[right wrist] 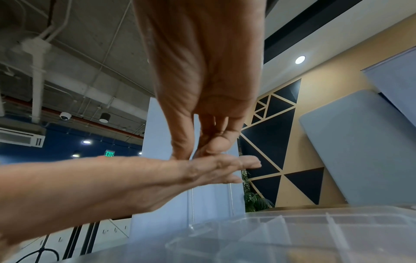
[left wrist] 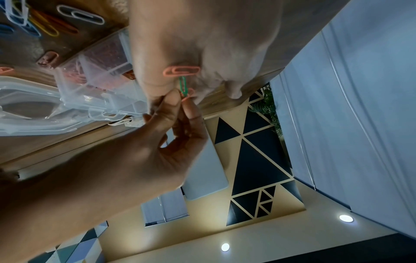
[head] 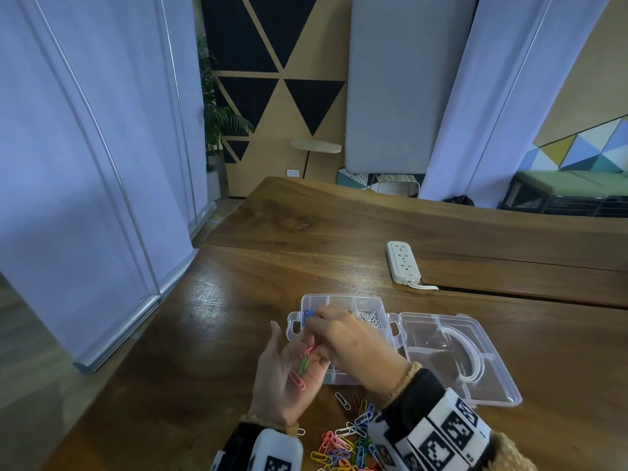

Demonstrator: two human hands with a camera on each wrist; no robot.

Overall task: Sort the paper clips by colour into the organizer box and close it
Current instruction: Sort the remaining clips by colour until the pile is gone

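Note:
My left hand [head: 285,365] lies palm up and open just left of the clear organizer box [head: 339,299]. On the palm rest a pink paper clip [head: 297,380] [left wrist: 181,70] and a green paper clip [head: 303,365] [left wrist: 182,87]. My right hand [head: 314,348] reaches over the box, and its thumb and forefinger pinch a second pink clip [head: 308,351] [left wrist: 191,91] at the base of the left fingers, right beside the green one. Blue clips [head: 309,314] and white clips [head: 372,317] fill two far compartments. In the right wrist view the fingertips [right wrist: 180,153] touch the left hand [right wrist: 202,170].
A pile of mixed-colour clips [head: 346,443] lies on the wooden table [head: 238,300] near its front edge, under my right wrist. The box's clear lid [head: 455,355] lies open flat to the right. A white power strip [head: 402,261] sits farther back.

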